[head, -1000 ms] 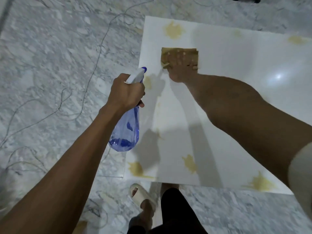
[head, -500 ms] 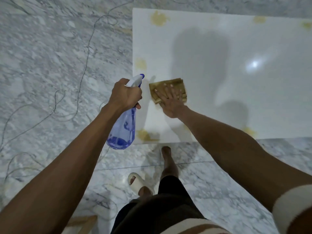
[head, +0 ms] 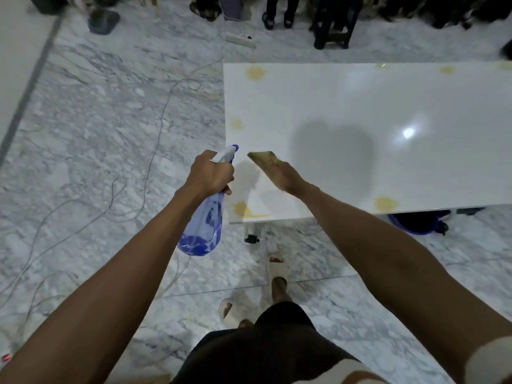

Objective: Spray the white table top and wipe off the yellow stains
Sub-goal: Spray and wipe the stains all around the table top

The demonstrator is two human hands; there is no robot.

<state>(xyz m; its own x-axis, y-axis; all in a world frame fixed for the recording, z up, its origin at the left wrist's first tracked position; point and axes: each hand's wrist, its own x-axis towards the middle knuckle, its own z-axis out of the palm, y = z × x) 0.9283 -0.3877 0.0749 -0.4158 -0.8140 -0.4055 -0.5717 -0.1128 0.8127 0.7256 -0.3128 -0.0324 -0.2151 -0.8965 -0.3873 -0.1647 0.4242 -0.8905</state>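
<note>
The white table top [head: 346, 106] carries several yellow stains: one at the near left corner [head: 243, 209], one at the near edge [head: 385, 203], one on the left side [head: 237, 124], one at the far left [head: 255, 72]. My left hand [head: 212, 173] grips a blue spray bottle [head: 203, 228] by its white trigger head, nozzle toward the table's left edge. My right hand [head: 285, 177] holds a yellow-brown cloth [head: 263, 160] lifted off the surface near the left edge; the fingers are hidden under the cloth.
Thin cables [head: 155, 134] trail over the marble floor left of the table. A power strip [head: 240, 40], a dark stool [head: 332, 26] and shoes stand beyond the far edge. A blue basin [head: 415, 221] sits under the near edge. My sandalled feet [head: 274, 268] stand before the table.
My right hand has drawn the cloth toward me along the left side and lifted it off the table. The view has pulled back; the bottle stays in my left hand.
</note>
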